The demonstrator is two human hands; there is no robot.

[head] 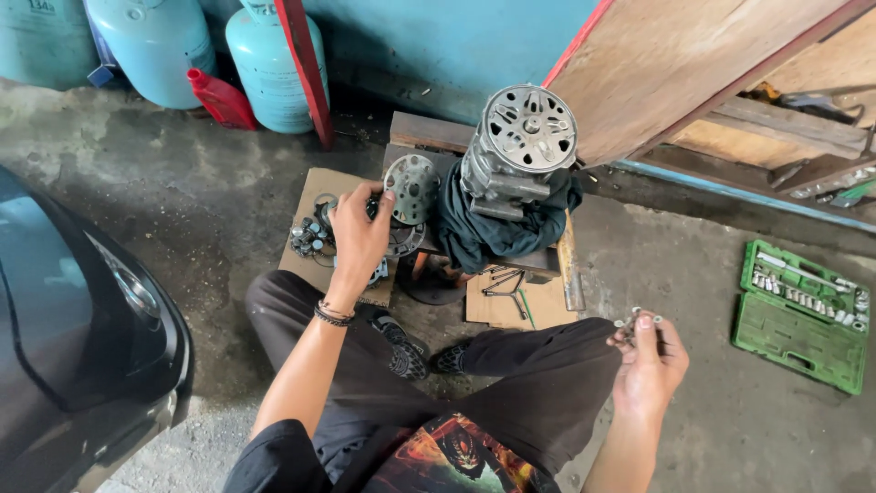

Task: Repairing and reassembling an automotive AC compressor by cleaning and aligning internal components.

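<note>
2 hands work over a concrete floor (pixel 712 274) strewn with parts. The left hand (pixel 358 236) reaches forward to a cluster of small metal parts (pixel 310 237) lying on a sheet of cardboard (pixel 315 187); its fingers (pixel 370 194) curl down over the top of the pile, touching the pieces, though whether they pinch any one piece cannot be told. The right hand (pixel 650 361) is drawn back above the person's right knee, its fingers clenched on a few small bolts (pixel 631 319) that stick out past the fingertips.

Just right of the left hand a round perforated metal plate (pixel 412 187) stands tilted on edge. Beside it, on a low bench (pixel 429 132), a grey compressor body (pixel 516 151) sits upright on a dark rag (pixel 493 233), its slotted round face turned up. A hammer (pixel 570 269) and thin metal tools (pixel 506 283) lie on a 2nd piece of cardboard below the bench. Well apart to the right lies an open green socket set (pixel 801 310). Pale blue gas cylinders (pixel 265 68) and a red bottle (pixel 219 99) stand against the far wall, and a dark car (pixel 64 329) fills the left edge.

The small parts are dull grey, round and greasy.
</note>
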